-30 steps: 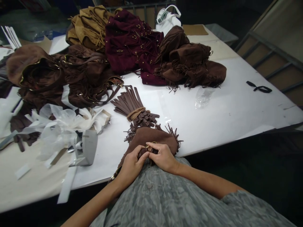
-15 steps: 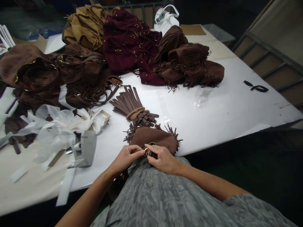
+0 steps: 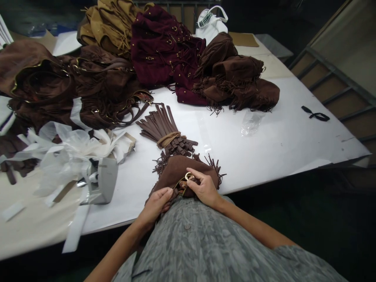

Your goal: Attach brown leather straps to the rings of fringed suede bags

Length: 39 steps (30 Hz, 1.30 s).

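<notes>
A brown fringed bag (image 3: 179,170) lies at the table's near edge against my body, its zipped opening turned toward me. My right hand (image 3: 205,188) pinches a gold metal ring (image 3: 188,176) between thumb and forefinger, over the opening. With fingers closed, my left hand (image 3: 157,203) grips the brown edge of the bag's opening, left of the ring. Patterned lining shows between the hands. Just beyond the bag lies a bundle of brown straps (image 3: 164,131), tied with a tan band.
Brown bags (image 3: 96,82) are heaped at the left, with mustard (image 3: 110,27), burgundy (image 3: 161,51) and more brown fringed bags (image 3: 235,74) behind. A grey tape dispenser (image 3: 105,180) stands at left among white strips. A black strap (image 3: 315,113) and clear plastic (image 3: 251,122) lie right.
My left hand has moved left and down, away from the ring, onto the bag's edge. My right hand has lifted the ring slightly. The opening is spread wider.
</notes>
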### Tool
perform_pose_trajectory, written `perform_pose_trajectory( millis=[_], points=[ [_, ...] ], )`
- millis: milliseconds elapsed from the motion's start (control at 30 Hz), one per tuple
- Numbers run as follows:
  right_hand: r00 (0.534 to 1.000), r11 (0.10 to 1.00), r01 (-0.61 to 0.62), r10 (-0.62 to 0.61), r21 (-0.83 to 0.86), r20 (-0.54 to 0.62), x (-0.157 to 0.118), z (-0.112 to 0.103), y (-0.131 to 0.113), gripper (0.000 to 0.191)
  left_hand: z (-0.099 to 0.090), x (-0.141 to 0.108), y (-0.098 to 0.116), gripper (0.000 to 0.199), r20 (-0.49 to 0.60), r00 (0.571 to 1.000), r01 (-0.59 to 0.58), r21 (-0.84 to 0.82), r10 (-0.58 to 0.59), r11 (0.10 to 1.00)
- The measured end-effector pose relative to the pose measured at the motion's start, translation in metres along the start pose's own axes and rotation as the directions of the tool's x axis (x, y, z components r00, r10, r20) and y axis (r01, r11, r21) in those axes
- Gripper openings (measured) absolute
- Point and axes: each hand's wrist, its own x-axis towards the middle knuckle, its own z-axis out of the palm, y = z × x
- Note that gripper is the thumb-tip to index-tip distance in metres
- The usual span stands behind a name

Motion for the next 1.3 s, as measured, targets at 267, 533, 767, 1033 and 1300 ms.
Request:
perform_pose_trajectory(
  millis=[267,533,767,1033,1300],
  points=[
    [0.997,0.999,0.018,-0.021,0.036,0.077,0.004,0.006,-0.007,0.054,-0.033,-0.007,0.047,0.029,0.081,0.986,-0.136,-0.082,0.142,0.987],
    [0.990,0.990,0.137,-0.137,-0.011,0.023,0.005,0.001,-0.013,0.056,-0.059,-0.026,0.116,0.024,-0.085,0.895,-0.415,0.201,0.438,0.887],
    [0.980,0.982,0.187,-0.188,-0.027,-0.069,0.012,-0.004,-0.020,0.054,-0.053,-0.060,0.177,0.014,-0.147,0.585,-0.662,0.482,0.798,0.574],
    [0.974,0.979,0.202,-0.202,-0.012,-0.102,0.015,-0.012,-0.017,0.057,-0.051,-0.116,0.215,0.028,-0.005,0.628,-0.725,0.360,0.778,0.587],
    [0.966,0.973,0.230,-0.230,-0.013,-0.116,0.019,-0.014,-0.014,0.056,-0.052,-0.139,0.203,0.026,0.195,0.718,-0.425,0.883,0.668,0.198]
  ],
)
